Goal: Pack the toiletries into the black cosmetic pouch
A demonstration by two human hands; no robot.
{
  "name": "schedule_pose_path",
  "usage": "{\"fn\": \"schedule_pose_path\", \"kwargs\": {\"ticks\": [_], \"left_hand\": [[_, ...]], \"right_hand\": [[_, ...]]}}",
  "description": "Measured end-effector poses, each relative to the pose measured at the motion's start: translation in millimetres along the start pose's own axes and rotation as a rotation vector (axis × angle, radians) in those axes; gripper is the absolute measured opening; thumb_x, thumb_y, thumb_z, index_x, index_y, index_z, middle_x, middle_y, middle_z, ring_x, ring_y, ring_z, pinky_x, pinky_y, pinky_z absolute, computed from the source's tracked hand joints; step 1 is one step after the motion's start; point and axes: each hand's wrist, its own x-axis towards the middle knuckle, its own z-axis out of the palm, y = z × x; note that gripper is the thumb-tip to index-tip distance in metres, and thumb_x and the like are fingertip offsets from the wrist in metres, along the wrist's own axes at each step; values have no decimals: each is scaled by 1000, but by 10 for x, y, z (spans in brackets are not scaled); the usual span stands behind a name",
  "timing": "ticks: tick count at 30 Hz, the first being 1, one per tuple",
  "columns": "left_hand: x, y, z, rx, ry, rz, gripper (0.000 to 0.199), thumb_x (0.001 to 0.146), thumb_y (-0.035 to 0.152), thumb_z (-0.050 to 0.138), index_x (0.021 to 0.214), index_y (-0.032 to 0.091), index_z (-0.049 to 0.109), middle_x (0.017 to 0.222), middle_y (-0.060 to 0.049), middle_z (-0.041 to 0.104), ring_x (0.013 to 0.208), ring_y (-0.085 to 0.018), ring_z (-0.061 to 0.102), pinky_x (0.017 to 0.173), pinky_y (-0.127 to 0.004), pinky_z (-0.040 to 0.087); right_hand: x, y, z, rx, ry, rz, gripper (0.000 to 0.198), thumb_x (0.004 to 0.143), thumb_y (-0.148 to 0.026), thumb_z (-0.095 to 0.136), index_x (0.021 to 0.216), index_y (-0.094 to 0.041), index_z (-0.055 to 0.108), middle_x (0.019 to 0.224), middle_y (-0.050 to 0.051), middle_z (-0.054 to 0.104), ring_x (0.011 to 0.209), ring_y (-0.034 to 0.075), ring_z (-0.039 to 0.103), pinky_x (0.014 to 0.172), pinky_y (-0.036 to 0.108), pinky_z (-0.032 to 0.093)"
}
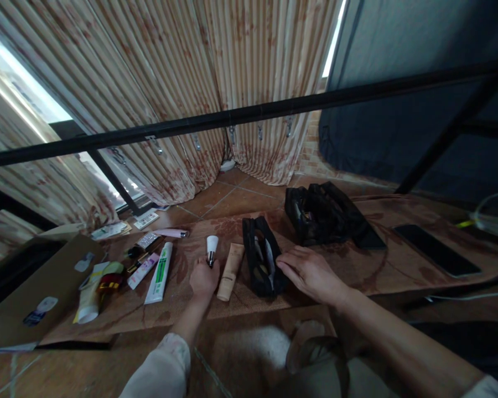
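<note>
Left hand (pixel 205 278) was clamped on white-topped item (pixel 212 244), left of beige tube (pixel 231 272), over brown patterned cloth (pixel 181 276); right hand (pixel 309 270) was at open black pouch (pixel 268 286) edge, couldn't tell if pinching. Beyond lay tiled floor (pixel 219 200); black rail (pixel 240 115) crossed before pleated floral curtains (pixel 170 72).
</note>
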Motion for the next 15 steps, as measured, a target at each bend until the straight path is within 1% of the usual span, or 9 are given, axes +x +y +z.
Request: {"fn": "schedule_pose_path", "kwargs": {"ticks": [3,6,8,11,13,15], "left_hand": [[-4,-72,-101,-52,78,34,32,86,43,46,93,16,63,82,-14,68,74,-28,66,61,-33,43],[25,-114,-273,-147,191,152,31,85,45,49,91,18,64,79,-9,68,73,-24,65,61,-30,42],[54,-101,-378,-202,222,222,30,82,45,53,90,19,64,76,-6,67,72,-22,64,62,-28,41],[77,-38,-434,-290,181,261,25,78,42,57,86,19,64,69,-2,63,64,-17,60,61,-26,40],[68,6,-401,-372,145,234,24,77,42,57,84,20,62,64,1,59,59,-15,56,59,-25,40],[44,30,-342,-482,133,189,25,75,41,59,86,19,61,62,3,55,57,-14,53,58,-24,40]], "right_hand": [[3,1,0,-5,-8,4,28,98,-30,41,92,-20,67,84,6,69,85,19,60,82,33,44],[7,6,9,-19,-6,1,28,98,-30,41,91,-20,67,82,5,69,83,19,60,83,33,43],[9,6,12,-26,-9,3,30,99,-31,40,91,-20,67,82,5,69,81,18,60,83,33,42],[11,-1,7,-33,-14,10,31,99,-31,40,91,-20,67,82,5,69,82,19,59,82,33,42],[14,-7,1,-40,-17,14,31,99,-31,40,90,-20,67,82,5,68,82,19,59,81,33,42],[16,-9,-2,-43,-16,10,31,99,-31,40,89,-20,67,81,5,68,81,19,58,79,32,41]]}}
